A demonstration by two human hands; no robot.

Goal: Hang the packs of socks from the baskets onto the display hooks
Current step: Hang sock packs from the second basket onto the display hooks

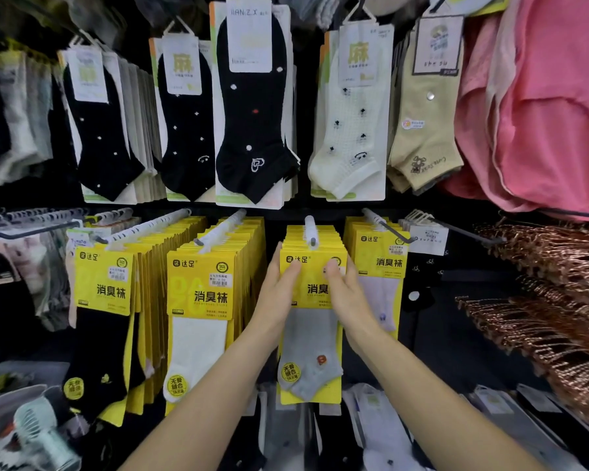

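Left hand, right hand — pinching flat yellow pack.

Pink garments above copper hangers

Lower row, yellow cards with black lettering: black-sock pack; white-sock pack; grey-sock pack, its sock bearing a small orange motif; pale lilac-sock pack. Upper row: black sock dotted white, with one red spot; cream sock with small black motifs; beige sock. Right: pink garment; copper-coloured hangers.
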